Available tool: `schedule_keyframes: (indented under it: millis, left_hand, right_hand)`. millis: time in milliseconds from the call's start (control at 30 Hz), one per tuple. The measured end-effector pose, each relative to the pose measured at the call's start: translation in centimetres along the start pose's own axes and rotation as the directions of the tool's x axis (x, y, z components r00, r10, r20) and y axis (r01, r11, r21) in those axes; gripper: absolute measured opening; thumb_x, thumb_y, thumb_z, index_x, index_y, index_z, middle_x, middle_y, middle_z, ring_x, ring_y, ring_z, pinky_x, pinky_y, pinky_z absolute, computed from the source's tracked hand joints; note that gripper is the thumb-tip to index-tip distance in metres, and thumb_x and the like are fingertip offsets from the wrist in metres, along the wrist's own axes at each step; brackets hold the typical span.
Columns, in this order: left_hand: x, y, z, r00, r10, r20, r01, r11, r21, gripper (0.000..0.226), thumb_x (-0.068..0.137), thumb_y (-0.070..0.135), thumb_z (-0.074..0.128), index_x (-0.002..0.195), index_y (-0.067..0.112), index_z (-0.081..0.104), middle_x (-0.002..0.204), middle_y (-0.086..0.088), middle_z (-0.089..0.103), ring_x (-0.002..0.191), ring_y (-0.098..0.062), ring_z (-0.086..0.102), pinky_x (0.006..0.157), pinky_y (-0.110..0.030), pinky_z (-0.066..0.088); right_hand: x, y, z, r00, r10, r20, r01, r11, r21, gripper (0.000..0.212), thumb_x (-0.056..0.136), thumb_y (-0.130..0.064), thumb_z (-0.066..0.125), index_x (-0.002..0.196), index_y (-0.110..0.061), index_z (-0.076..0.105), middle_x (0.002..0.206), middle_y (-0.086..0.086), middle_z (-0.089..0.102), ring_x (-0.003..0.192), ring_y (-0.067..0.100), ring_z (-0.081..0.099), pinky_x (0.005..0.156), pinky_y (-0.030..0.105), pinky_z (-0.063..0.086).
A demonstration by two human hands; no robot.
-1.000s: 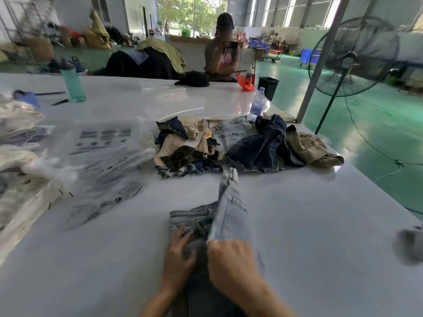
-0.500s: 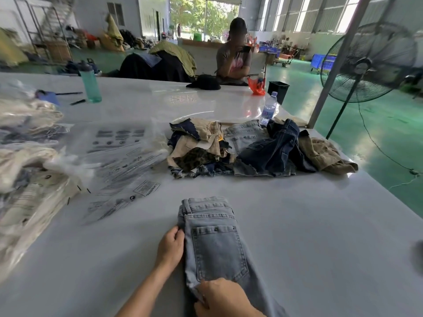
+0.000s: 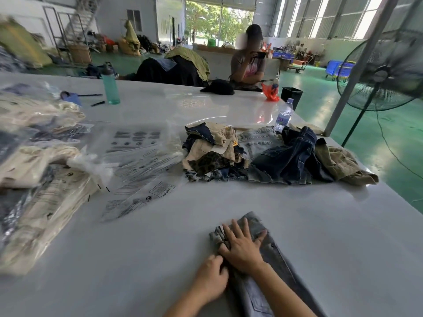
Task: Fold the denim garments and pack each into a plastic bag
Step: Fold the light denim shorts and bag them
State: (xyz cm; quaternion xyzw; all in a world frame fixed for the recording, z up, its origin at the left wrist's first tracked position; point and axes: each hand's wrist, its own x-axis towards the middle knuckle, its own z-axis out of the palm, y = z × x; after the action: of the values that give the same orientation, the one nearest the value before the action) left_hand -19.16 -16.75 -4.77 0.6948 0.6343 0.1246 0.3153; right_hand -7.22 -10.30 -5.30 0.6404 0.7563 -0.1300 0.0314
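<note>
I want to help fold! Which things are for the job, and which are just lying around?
For the job: grey jeans under the right hand and left hand; pile of denim garments; plastic bags.

Lying about: green bottle, water bottle, fan, black cap.

Right hand [image 3: 242,250] flat, fingers spread; left hand [image 3: 211,280] curled just beside it

On the surface [image 3: 297,225], folded jeans [image 3: 272,266] lie nearest; a garment pile [image 3: 274,152] lies behind, plastic bags [image 3: 137,161] to its left, a water bottle [image 3: 283,115] behind the pile.
</note>
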Motion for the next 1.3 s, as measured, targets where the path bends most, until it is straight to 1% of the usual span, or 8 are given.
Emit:
schedule_keyframes:
  millis: [167, 400, 600, 767, 933, 1100, 1233, 1300]
  left_hand:
    - [-0.9, 1.1, -0.3, 0.976, 0.129, 0.176, -0.101, 0.982, -0.162, 0.018, 0.085, 0.016, 0.055, 0.087, 0.001, 0.065, 0.094, -0.019, 0.069, 0.084, -0.022, 0.063, 0.068, -0.023, 0.043]
    - [1.8, -1.4, -1.7, 0.959, -0.099, -0.266, 0.014, 0.952, -0.304, 0.037, 0.085, -0.004, 0.050, 0.121, 0.006, 0.056, 0.117, -0.006, 0.062, 0.090, -0.018, 0.061, 0.083, -0.015, 0.040]
    - [4.3, 0.7, -0.6, 0.973, -0.151, -0.173, 0.083, 0.934, -0.347, 0.041, 0.086, 0.021, 0.069, 0.121, 0.004, 0.056, 0.115, -0.010, 0.065, 0.106, -0.023, 0.062, 0.088, -0.024, 0.042]
    - [4.4, 1.9, -0.4, 0.949, -0.288, -0.131, 0.235, 0.919, -0.317, 0.023, 0.081, 0.028, 0.066, 0.079, 0.006, 0.073, 0.082, -0.013, 0.072, 0.085, -0.021, 0.068, 0.063, -0.027, 0.041]
    - [2.7, 1.0, -0.8, 0.952, -0.293, -0.090, 0.223, 0.862, -0.455, 0.014, 0.084, 0.012, 0.064, 0.074, 0.010, 0.074, 0.073, -0.010, 0.072, 0.071, -0.022, 0.068, 0.065, -0.028, 0.052]
    - [1.2, 1.2, -1.9, 0.933, -0.336, 0.133, 0.310, 0.559, -0.769, 0.027, 0.081, -0.008, 0.056, 0.062, 0.002, 0.072, 0.066, -0.018, 0.069, 0.048, -0.023, 0.064, 0.044, -0.023, 0.050]
    - [-0.5, 0.1, -3.0, 0.903, -0.346, 0.255, 0.427, 0.657, -0.621, 0.010, 0.073, -0.001, 0.059, 0.078, -0.002, 0.068, 0.064, -0.015, 0.065, 0.048, -0.021, 0.062, 0.042, -0.023, 0.047]
    - [-0.6, -0.7, -3.4, 0.966, -0.256, 0.047, 0.258, 0.920, -0.296, 0.029, 0.072, 0.009, 0.061, 0.100, 0.003, 0.065, 0.096, -0.012, 0.068, 0.085, -0.025, 0.067, 0.071, -0.031, 0.054]
  right_hand:
    - [0.5, 4.2, -3.2, 0.965, -0.244, 0.101, 0.245, 0.969, -0.001, 0.069, 0.087, -0.041, 0.046, 0.150, -0.039, 0.017, 0.161, -0.005, -0.005, 0.145, 0.016, -0.018, 0.100, 0.066, -0.025]
    - [-3.9, 3.3, -0.5, 0.979, -0.168, -0.118, 0.167, 0.986, -0.015, 0.066, 0.091, -0.036, 0.048, 0.150, -0.021, 0.023, 0.159, 0.003, 0.011, 0.148, 0.022, 0.004, 0.118, 0.044, 0.009]
    - [-4.3, 4.8, -4.4, 0.904, 0.150, -0.400, 0.042, 0.901, 0.432, 0.025, 0.087, -0.010, 0.055, 0.110, -0.005, 0.063, 0.097, 0.016, 0.070, 0.092, 0.034, 0.064, 0.072, 0.034, 0.042]
    - [-5.4, 3.2, -4.8, 0.670, 0.021, -0.742, 0.067, 0.994, 0.088, 0.031, 0.064, 0.006, 0.073, 0.094, -0.003, 0.073, 0.094, 0.012, 0.074, 0.080, 0.030, 0.072, 0.058, 0.035, 0.058]
    - [-6.2, 1.6, -1.4, 0.886, -0.198, -0.419, 0.201, 0.979, -0.038, 0.047, 0.058, -0.026, 0.089, 0.101, -0.015, 0.073, 0.113, -0.002, 0.070, 0.105, 0.016, 0.066, 0.071, 0.020, 0.054]
    - [-7.2, 0.8, -1.4, 0.833, -0.202, -0.514, 0.229, 0.973, -0.013, 0.036, 0.057, -0.026, 0.083, 0.093, -0.024, 0.077, 0.099, -0.011, 0.073, 0.088, 0.014, 0.072, 0.060, 0.017, 0.053]
    - [-8.5, 0.6, 1.1, 0.877, -0.294, -0.379, 0.283, 0.955, -0.086, 0.047, 0.049, -0.039, 0.088, 0.094, -0.031, 0.076, 0.104, -0.016, 0.071, 0.092, 0.012, 0.071, 0.072, 0.016, 0.053]
    - [-8.7, 0.7, 1.0, 0.877, -0.301, -0.374, 0.299, 0.952, -0.067, 0.048, 0.052, -0.037, 0.084, 0.099, -0.032, 0.075, 0.108, -0.016, 0.070, 0.096, 0.011, 0.070, 0.077, 0.016, 0.054]
